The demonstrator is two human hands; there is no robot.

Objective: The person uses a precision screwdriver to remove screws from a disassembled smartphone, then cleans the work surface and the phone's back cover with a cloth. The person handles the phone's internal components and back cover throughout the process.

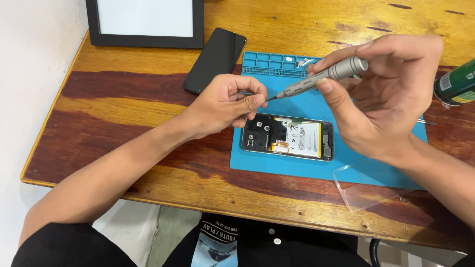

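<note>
Screwdriver: grey precision driver (pixel 324 76), gripped in our right hand (pixel 391 94); thumb and fingers are wrapped round the barrel, tip aimed left and slightly down.
Left hand: our left hand (pixel 225 104) has thumb and forefinger pinched together right at the driver's tip; we think a tiny screw sits between them, but it is too small to confirm.
Phone: opened phone (pixel 288 137) lies flat on the blue repair mat (pixel 316 106), just below both hands; back cover is off, white battery and black boards exposed.
Progress: rear cover already removed, internals bare. Battery and boards remain seated in the frame, so we judge the teardown early to midway.
Mat tray: small pale parts (pixel 307 62) rest in the mat's upper compartments.
Surroundings: black slab (pixel 215 59), probably a screen or cover, lies on the wooden table (pixel 123 104) beside a dark picture frame (pixel 144 23); a clear plastic sheet (pixel 368 184) overlaps the mat's lower right corner.
Cut off: green cylinder (pixel 457 84) at the right edge is only partly in view.
Hidden: driver bit and its contact point are covered by our fingers.
</note>
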